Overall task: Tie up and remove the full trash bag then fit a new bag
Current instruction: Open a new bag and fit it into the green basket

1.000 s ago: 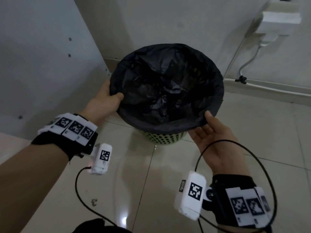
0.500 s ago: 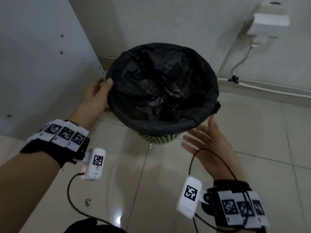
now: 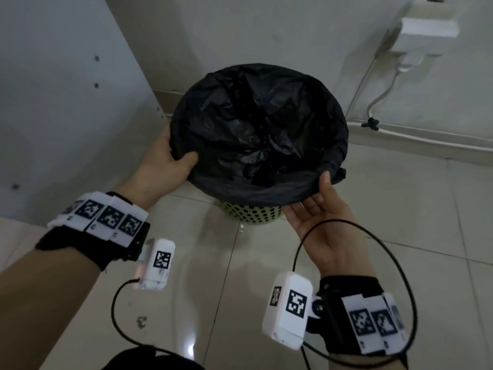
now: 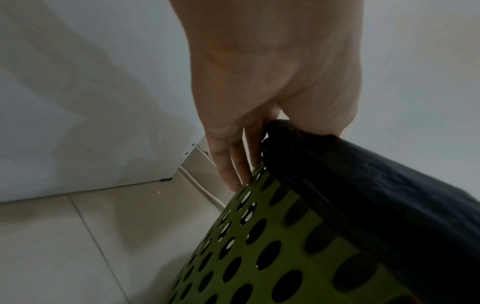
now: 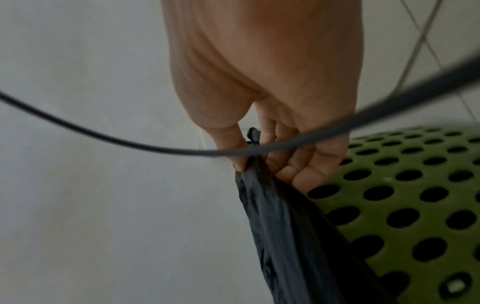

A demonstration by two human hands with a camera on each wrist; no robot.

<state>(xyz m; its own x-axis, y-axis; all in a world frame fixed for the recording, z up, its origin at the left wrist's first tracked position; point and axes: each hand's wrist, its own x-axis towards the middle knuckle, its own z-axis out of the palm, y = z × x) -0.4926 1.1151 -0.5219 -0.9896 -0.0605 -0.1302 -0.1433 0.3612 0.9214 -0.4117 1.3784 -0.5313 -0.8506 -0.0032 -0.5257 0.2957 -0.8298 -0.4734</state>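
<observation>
Standing on the tiled floor [image 3: 186, 276] close to the wall [image 3: 266, 30], the green perforated bin [image 3: 250, 216] is our landmark, and the black trash bag [image 3: 256, 134] lines it, folded over its rim. At the bin's left rim, the left hand [image 3: 162, 166] clamps the bag's edge, thumb over the top, fingers [image 4: 228, 160] lying straight down the bin's outside. At the near right rim, the right hand [image 3: 317, 222] pinches a gathered fold of bag between thumb and fingers [image 5: 306, 174], just beside the bin's wall. A black cable [image 3: 400, 263] loops around that right wrist.
</observation>
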